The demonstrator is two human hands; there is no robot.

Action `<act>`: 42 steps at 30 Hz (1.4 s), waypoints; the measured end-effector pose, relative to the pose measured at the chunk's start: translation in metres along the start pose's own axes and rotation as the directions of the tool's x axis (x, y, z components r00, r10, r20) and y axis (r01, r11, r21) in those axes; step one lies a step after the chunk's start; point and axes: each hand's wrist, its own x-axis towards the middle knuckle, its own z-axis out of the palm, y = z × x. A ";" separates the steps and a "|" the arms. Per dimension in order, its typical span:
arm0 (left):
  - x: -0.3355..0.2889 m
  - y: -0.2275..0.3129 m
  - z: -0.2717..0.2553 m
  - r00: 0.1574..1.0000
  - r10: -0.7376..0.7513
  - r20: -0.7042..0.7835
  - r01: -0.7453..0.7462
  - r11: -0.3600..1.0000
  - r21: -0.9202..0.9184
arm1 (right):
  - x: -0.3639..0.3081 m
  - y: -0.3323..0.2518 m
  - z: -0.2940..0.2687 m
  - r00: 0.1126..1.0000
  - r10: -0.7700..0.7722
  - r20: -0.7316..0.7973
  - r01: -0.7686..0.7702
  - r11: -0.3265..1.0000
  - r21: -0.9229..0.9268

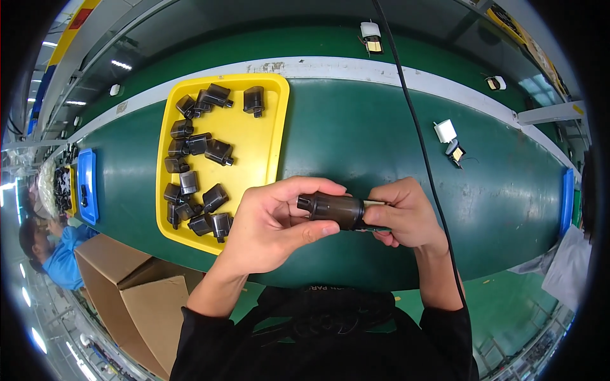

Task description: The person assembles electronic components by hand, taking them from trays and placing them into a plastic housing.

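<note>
In front of my body, above the green work surface (pixel 356 260), I hold a dark translucent plastic housing (pixel 333 211) on its side, its narrow neck pointing left. My left hand (pixel 270 219) is closed around it, thumb below and fingers above. At the housing's wide right end, my right hand (pixel 406 213) pinches a thin flat piece with a greenish edge (pixel 378 228). My fingers cover most of that piece, so its kind is unclear. Left of my hands lies a yellow tray (pixel 257 171) with several similar dark housings (pixel 219 152) along its left and middle.
A black cable (pixel 416 120) hangs down past my right wrist. To the right lie a white block (pixel 445 131) and a small black-and-yellow part (pixel 455 153). Similar parts (pixel 370 38) sit beyond the pale rail. A cardboard box (pixel 152 311) stands lower left, near a person in blue (pixel 67 254).
</note>
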 end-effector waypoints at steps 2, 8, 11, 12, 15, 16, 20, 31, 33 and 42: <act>0.000 0.001 0.000 0.999 0.003 0.033 -0.003 1.000 0.000 | -0.003 -0.003 0.005 0.997 -0.078 -0.011 0.077 0.997 -0.031; -0.002 0.002 0.007 0.993 -0.111 -0.045 0.110 0.994 -0.022 | -0.005 0.003 0.009 0.997 -0.044 -0.067 0.045 0.999 0.013; -0.003 -0.004 0.011 0.985 -0.157 -0.074 0.157 0.988 -0.007 | -0.003 0.007 0.011 0.997 0.031 -0.077 -0.027 0.998 0.053; -0.001 -0.004 0.013 0.984 -0.164 -0.074 0.163 0.987 -0.008 | -0.002 0.008 0.010 0.995 0.046 -0.092 -0.042 0.998 0.047; 0.009 -0.001 0.012 0.984 -0.143 -0.109 0.136 0.988 -0.074 | 0.007 0.011 0.011 0.996 -0.005 -0.088 0.011 0.998 0.068; 0.011 -0.001 0.009 0.984 -0.145 -0.105 0.138 0.988 -0.071 | 0.008 0.010 0.010 0.996 -0.007 -0.092 0.013 0.997 0.071; 0.020 -0.004 0.006 0.982 -0.168 -0.081 0.160 0.983 -0.094 | 0.020 0.000 0.000 0.996 -0.035 -0.088 0.034 0.999 -0.015; 0.025 0.007 -0.026 0.852 0.456 -0.258 0.041 0.433 0.900 | 0.029 -0.043 -0.184 0.706 -0.578 -0.408 0.141 0.680 -0.720; 0.008 0.002 -0.053 0.799 0.529 -0.286 0.181 0.243 0.953 | 0.038 -0.044 -0.244 0.608 -0.535 -0.586 0.058 0.767 -0.639; -0.047 -0.045 -0.090 0.766 0.455 -0.455 0.480 0.065 0.875 | 0.044 -0.082 -0.389 0.250 -0.559 -0.790 -0.806 0.333 -0.490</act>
